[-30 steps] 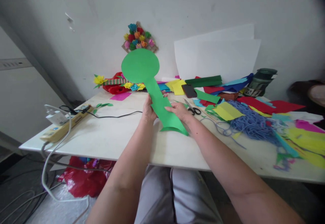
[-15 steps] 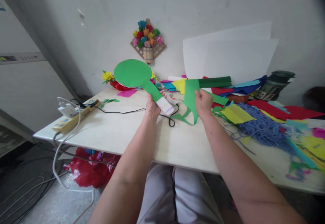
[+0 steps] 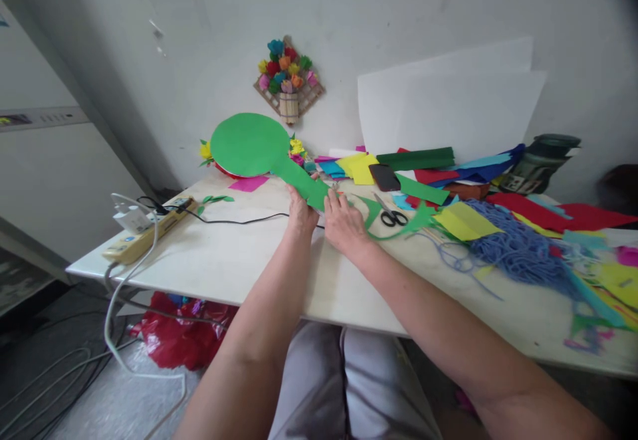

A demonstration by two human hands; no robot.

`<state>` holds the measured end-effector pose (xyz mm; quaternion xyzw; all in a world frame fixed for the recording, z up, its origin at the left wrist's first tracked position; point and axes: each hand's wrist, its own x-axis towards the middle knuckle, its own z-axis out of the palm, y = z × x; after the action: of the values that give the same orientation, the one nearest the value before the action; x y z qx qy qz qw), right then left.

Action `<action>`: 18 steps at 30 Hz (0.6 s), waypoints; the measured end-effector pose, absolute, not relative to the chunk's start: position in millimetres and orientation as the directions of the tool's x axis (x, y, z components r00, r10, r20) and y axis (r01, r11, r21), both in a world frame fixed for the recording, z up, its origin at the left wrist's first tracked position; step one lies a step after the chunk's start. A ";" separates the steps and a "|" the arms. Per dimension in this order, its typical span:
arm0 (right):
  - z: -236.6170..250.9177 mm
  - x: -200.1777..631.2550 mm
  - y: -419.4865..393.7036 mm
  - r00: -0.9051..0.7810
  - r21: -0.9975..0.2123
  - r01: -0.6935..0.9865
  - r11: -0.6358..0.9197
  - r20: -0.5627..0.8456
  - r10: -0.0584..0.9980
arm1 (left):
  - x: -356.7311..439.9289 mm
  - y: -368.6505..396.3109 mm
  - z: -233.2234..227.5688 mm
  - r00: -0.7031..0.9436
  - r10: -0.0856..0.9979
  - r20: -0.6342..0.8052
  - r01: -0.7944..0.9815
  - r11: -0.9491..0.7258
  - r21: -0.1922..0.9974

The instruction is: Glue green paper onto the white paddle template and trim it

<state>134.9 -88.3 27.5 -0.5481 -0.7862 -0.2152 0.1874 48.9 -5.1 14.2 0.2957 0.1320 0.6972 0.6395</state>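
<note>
A fan-shaped piece (image 3: pixel 249 144) with a round green face is raised above the table, tilted to the left. Wrapped around its handle from below is my left hand (image 3: pixel 302 213), the thumb on the near side. My right hand (image 3: pixel 343 220) grips the handle's lower end, its fingertips on a piece of green paper (image 3: pixel 313 191) that covers the white part there. Both hands almost touch. Just right of my right hand, black-handled scissors (image 3: pixel 393 218) lie among curved green paper scraps (image 3: pixel 411 224).
Coloured paper sheets (image 3: pixel 361 167), a dark phone (image 3: pixel 385 177) and a blue yarn heap (image 3: pixel 521 244) cover the table's right side. A dark bottle (image 3: pixel 541 164) stands behind them. On the left lies a power strip (image 3: pixel 149 232) with cables; a black cord crosses the table.
My right hand has moved left, bringing the green paper onto the handle's white end. The scissors and phone behind it have come into view. The fan-shaped piece has shifted slightly left.
</note>
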 end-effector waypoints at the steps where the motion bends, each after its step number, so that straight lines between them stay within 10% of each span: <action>1: 26.9 135.7 -88.0 -0.328 0.122 0.942 0.313 0.537 0.777 | 48.8 -5.5 14.2 0.003 0.969 0.247 -0.807 -0.144 0.572; 18: 30.6 167.1 -66.4 -0.184 -0.265 0.890 0.372 0.537 0.823 | 44.2 -13.3 17.7 0.206 0.941 0.270 -0.833 0.024 0.552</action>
<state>167.1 -66.4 30.6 -0.5579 -0.7676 -0.0534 0.3109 44.2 -13.3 17.7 0.3134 0.0854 0.6242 0.7105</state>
